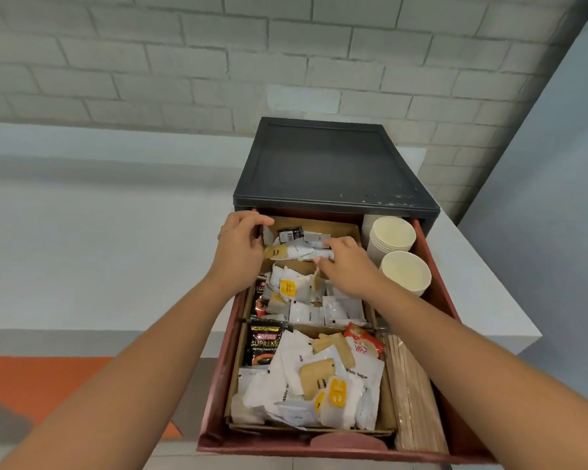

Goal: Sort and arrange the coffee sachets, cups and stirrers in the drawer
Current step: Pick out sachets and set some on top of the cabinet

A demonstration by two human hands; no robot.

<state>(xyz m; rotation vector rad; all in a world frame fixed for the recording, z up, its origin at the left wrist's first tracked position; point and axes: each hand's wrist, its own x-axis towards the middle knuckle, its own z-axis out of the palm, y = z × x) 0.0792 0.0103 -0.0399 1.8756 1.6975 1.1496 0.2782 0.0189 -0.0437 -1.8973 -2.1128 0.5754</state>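
A red drawer (218,395) stands pulled out of a black cabinet (330,164). Cardboard dividers split it into compartments full of mixed sachets: white sugar packets (357,374), a black Kopiko sachet (265,344), yellow-marked ones (289,286). My left hand (240,247) grips the left cardboard wall of the far compartment. My right hand (345,262) pinches a bundle of white sachets (296,251) in that far compartment. Two stacks of cream paper cups (392,237) lie at the far right. Wooden stirrers (411,395) fill the right channel.
The cabinet sits on a white counter (482,300) against a grey brick wall. The floor to the left is grey with an orange patch (41,385). The drawer's front handle (348,442) juts toward me.
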